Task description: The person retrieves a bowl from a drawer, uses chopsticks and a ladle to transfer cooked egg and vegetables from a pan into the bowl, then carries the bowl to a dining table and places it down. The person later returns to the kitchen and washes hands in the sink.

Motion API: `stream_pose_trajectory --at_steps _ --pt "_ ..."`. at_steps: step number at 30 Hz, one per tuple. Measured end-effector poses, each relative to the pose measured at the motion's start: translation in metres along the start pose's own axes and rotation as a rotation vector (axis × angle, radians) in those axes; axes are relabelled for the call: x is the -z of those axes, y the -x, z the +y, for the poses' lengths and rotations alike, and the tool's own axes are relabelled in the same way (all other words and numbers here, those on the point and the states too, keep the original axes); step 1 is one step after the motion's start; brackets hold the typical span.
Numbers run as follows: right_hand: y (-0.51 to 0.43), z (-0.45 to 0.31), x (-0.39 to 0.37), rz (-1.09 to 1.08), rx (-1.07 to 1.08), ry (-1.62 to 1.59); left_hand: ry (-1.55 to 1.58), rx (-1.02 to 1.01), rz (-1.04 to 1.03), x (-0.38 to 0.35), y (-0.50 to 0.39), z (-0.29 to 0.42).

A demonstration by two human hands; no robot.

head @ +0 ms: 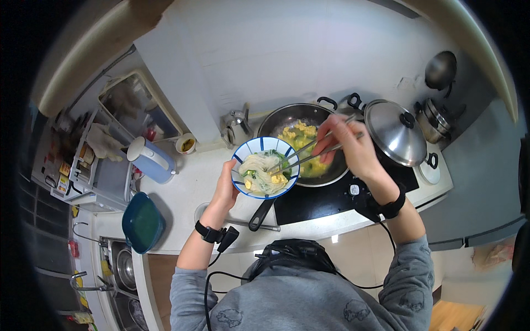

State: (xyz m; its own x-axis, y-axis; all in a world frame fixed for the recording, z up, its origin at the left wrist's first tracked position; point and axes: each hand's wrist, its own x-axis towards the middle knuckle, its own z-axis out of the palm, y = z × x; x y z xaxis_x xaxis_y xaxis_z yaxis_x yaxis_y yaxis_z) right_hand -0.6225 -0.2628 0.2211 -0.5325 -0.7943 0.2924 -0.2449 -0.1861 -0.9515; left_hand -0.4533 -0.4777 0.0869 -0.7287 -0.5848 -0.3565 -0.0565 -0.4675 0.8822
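Observation:
My left hand (225, 186) holds a white bowl with blue stripes (261, 144) by its left side, in front of the pan. In the bowl lie thin white noodles (258, 165), pieces of cooked egg and green leaves. A pair of metal chopsticks (304, 154) is in my right hand (343, 145), above the pan, and their tips touch the food in the bowl. Behind the bowl a deep dark pan (285, 113) stands on the black cooktop (316, 207), with egg and greens (314, 165) in broth. The bowl hides part of the pan's left edge.
Right of the pan rests a steel lid (393, 132) with black handles. A steel kettle (238, 126) stands behind on the left. Further left are a blue electric kettle (153, 159), a small bowl (186, 144), a teal basin (143, 223) and the sink (120, 269).

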Motion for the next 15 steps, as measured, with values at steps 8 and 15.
stream_pose_trajectory --at_steps 8,15 --pt "-0.013 0.008 0.064 -0.031 0.009 -0.052 0.039 -0.036 -0.063 -0.036 -0.009 0.001" --pt "0.067 -0.008 0.172 0.179 0.095 -0.226 0.12 -0.024 -0.225 -0.093 0.068 -0.068"
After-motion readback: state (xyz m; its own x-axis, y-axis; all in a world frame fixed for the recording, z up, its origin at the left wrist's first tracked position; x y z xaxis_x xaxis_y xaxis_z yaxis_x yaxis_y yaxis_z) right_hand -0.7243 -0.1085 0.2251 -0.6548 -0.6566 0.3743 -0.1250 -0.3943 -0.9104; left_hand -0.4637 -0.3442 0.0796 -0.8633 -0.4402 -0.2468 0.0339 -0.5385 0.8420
